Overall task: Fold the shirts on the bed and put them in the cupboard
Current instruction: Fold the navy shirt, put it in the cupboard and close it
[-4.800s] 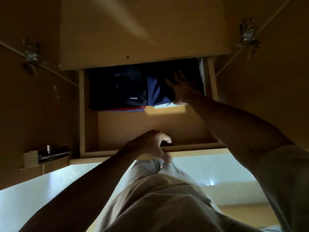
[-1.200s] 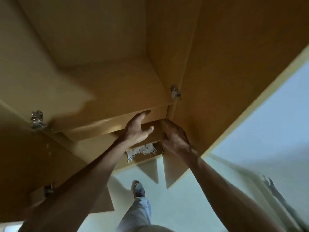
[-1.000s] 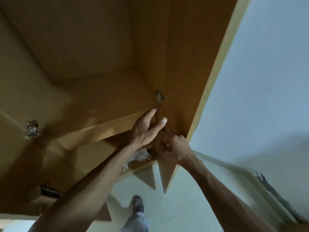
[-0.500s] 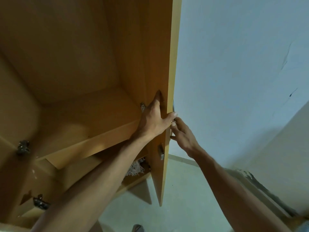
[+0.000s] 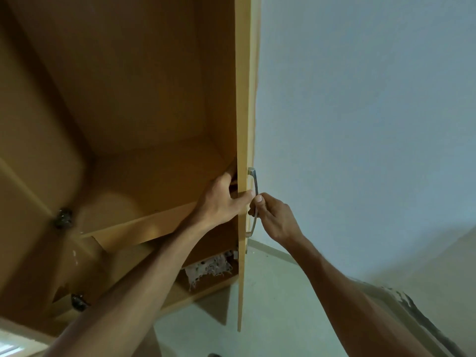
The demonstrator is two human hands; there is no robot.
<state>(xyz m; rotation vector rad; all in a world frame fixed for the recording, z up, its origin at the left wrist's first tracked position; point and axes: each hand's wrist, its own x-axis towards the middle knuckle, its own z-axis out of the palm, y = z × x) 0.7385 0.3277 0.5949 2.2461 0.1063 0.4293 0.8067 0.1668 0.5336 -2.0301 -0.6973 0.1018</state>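
The view looked steeply up and down along an open wooden cupboard, its right door turned edge-on to the camera so that only the thin pale edge showed as a near-vertical strip. Both bare forearms reached up from the bottom of the frame to that door.

The left hand gripped the door's edge from the inner side: its fingers were curled together behind the panel, and the thumb lay across the front of the edge. The right hand sat on the outer side, its fingers curled round the lower half of the slim metal handle, with the thumb tip pressed against the bar. The 2 thumbs were just beside each other, on either side of the door edge.

Inside the cupboard, a bare shelf ran back from the left hand into the shadowed interior. Below it, partly hidden by the left forearm, a scrap of white lacy cloth lay in the lower compartment close to the door. 2 dark metal hinges showed on the cupboard's left side, 1 above the other.

No shirts could be made out here; the drawer or shelf holding them could not be seen from this angle.

A pale blue-grey wall filled the right half of the view, and a light floor lay far below.
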